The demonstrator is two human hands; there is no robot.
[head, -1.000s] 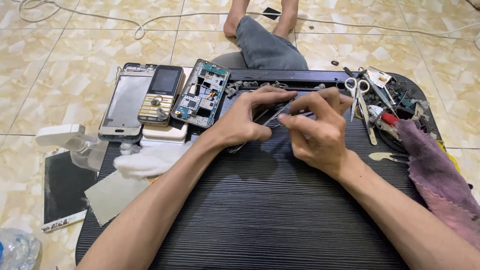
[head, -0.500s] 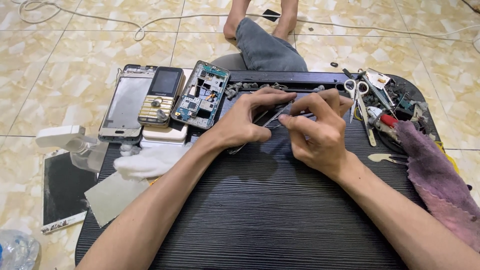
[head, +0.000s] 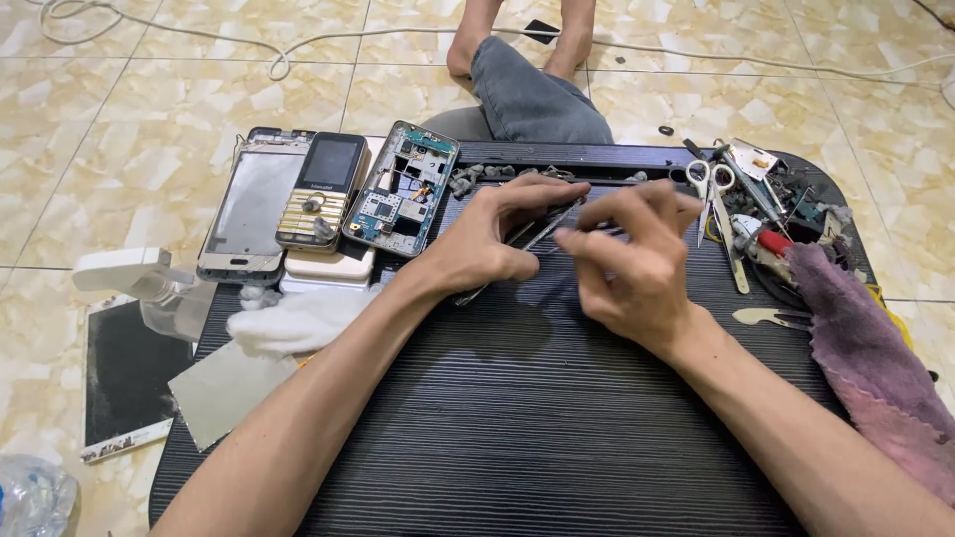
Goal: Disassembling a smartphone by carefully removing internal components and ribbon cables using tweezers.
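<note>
Left hand [head: 487,244] is curled around a thin dark phone part [head: 532,234] just above the middle of the frame, thumb and fingers pinching its edges so it sits tilted up off the black ribbed table [head: 517,418]. Right hand [head: 637,268] is closed narrow too, fingertips pinched together right at the part's right end; looks like it's gripping something tiny there, maybe a slim tool or a screw, but it's too small to tell. My read: this is the fiddly bit of a teardown, working on 1 small spot of that piece, so the next move probably needs a steady left grip and very little force from the right. The part itself looks flat, slim and dark with a shiny edge, mostly hidden by fingers. Upper left of the frame there's an opened phone with its circuit board showing [head: 400,189], a gold keypad phone [head: 320,189] and a bare screen frame [head: 249,209]. Scissors [head: 711,189] and a purple cloth [head: 865,348] sit at the right.
</note>
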